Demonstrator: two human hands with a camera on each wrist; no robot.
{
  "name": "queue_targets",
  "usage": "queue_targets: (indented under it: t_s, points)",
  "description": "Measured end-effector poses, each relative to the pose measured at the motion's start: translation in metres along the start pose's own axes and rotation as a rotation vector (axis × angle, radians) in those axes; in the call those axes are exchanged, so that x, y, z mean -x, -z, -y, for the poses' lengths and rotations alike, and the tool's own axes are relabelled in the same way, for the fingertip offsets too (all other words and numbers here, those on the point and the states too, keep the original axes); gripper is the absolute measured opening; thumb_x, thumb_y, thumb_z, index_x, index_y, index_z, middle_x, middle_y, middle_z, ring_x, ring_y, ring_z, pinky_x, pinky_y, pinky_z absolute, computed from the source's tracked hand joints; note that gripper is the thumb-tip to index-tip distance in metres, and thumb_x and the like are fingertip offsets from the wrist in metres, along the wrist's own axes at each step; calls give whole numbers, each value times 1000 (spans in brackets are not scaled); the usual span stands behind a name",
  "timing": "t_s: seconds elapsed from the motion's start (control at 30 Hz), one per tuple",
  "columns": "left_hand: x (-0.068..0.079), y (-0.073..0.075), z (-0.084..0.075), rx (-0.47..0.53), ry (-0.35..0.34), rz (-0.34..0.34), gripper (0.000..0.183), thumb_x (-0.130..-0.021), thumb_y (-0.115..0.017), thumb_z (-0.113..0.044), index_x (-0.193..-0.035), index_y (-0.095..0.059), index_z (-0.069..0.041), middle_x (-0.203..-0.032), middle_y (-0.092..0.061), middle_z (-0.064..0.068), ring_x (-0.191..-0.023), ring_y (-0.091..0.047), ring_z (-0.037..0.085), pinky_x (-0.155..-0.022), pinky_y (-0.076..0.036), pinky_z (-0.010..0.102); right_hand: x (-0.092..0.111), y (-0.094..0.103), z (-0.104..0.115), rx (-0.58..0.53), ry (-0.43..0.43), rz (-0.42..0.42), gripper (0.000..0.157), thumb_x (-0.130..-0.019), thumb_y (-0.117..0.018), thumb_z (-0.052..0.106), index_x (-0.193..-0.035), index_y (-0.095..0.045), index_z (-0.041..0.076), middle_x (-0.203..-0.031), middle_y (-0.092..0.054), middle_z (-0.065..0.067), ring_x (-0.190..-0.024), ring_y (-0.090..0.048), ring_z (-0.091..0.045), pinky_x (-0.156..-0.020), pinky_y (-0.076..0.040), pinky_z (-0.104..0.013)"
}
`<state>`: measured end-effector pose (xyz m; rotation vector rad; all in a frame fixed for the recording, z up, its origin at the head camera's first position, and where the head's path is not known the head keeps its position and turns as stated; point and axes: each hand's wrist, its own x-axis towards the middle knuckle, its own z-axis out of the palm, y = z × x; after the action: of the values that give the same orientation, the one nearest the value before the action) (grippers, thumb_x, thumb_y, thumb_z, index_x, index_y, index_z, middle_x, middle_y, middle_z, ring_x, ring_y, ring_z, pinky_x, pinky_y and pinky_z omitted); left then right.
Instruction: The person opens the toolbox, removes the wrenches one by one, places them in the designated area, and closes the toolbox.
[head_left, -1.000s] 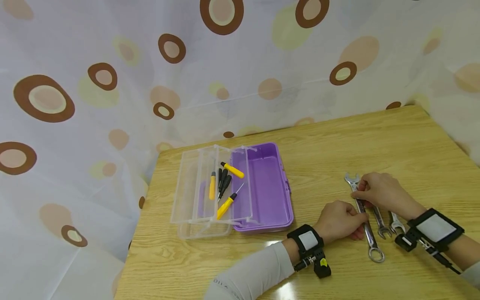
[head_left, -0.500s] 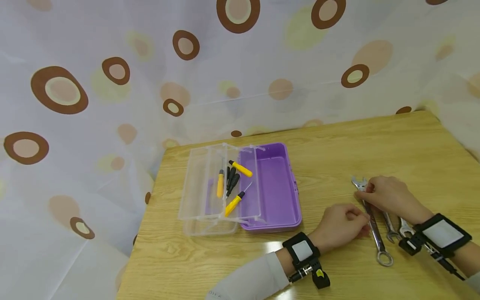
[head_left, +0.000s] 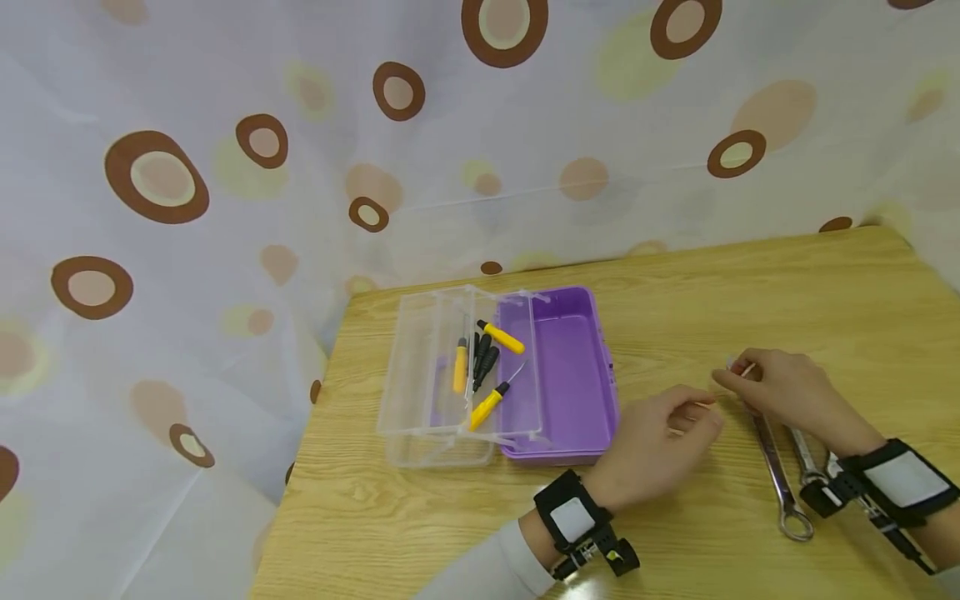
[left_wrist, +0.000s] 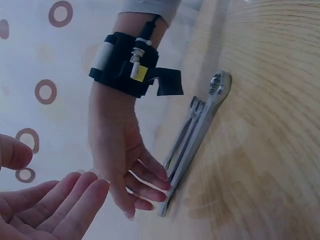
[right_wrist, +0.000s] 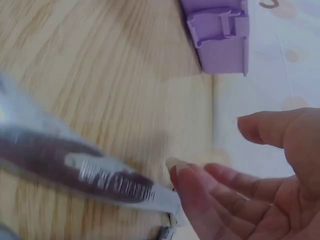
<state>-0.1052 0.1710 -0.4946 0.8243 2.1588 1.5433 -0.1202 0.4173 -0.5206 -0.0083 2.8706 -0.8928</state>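
Note:
A long combination wrench [head_left: 776, 475] lies on the table, its ring end toward the person. My right hand [head_left: 783, 390] is over its far end and hides the head there. In the right wrist view, the fingers [right_wrist: 230, 185] are straight to gently bent beside the wrench [right_wrist: 117, 177], with the thumb apart from them. A smaller wrench [head_left: 805, 458] lies alongside, partly under the right wrist. Left of the wrenches, my left hand [head_left: 656, 446] is held with loosely bent fingers and nothing in it. The left wrist view also shows its fingers [left_wrist: 65, 205] loosely extended.
A purple toolbox [head_left: 561, 383] stands left of my hands, lid folded back. Its clear tray [head_left: 420, 358] holds yellow screwdrivers [head_left: 489, 406] and black-handled ones [head_left: 486, 367]. A patterned sheet [head_left: 450, 208] hangs behind the wooden table [head_left: 735, 292].
My left hand has come off the long wrench and moved left toward the toolbox. My right hand stays near the wrench's far end. The head view has shifted slightly.

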Motion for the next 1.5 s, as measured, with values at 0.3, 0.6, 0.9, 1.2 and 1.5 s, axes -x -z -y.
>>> queue_targets:
  t_s: [0.3, 0.6, 0.9, 1.2, 1.5]
  points:
    - [1, 41, 5, 44, -14, -125, 40, -107, -59, -35, -138, -66, -11, -129, -72, -1, -113, -64, -3, -92, -52, 15, -5, -14, 15, -308, 111, -28, 54, -115, -41, 34, -146, -52, -8, -128, -65, -33, -103, -73, -22, -78, -61, -23]
    - [11, 90, 6, 74, -11, -270, 53, -102, -64, -29, -151, -51, -16, -138, -67, 7, -123, -66, 13, -101, -52, 24, -12, -36, 30, -529, 230, -94, 51, -117, -34, 26, -153, -43, -9, -149, -47, -34, -115, -56, 14, -89, -56, -14]
    - [27, 147, 16, 239, -31, -476, 49, -105, -64, -21, -152, -51, -17, -140, -65, 9, -125, -64, 20, -104, -54, 35, -28, -51, 43, -632, 230, -15, 56, -117, -36, 28, -157, -34, -11, -156, -37, -38, -118, -49, 19, -94, -52, -12]
    - [53, 196, 20, 253, -11, -577, 55, -106, -62, -22, -157, -45, -12, -145, -61, 15, -130, -60, 38, -110, -51, 42, -44, -65, 55, -696, 136, 83, 65, -116, -36, 33, -164, -18, -7, -163, -25, -39, -149, -37, -43, -96, -47, -8]
    - [80, 226, 29, 237, 6, -688, 53, -107, -61, -18, -157, -45, -11, -151, -56, 16, -138, -54, 33, -116, -44, 48, -50, -76, 67, -624, 100, 107, 70, -115, -36, 40, -167, -13, -1, -167, -20, -35, -150, -27, -53, -102, -43, -8]
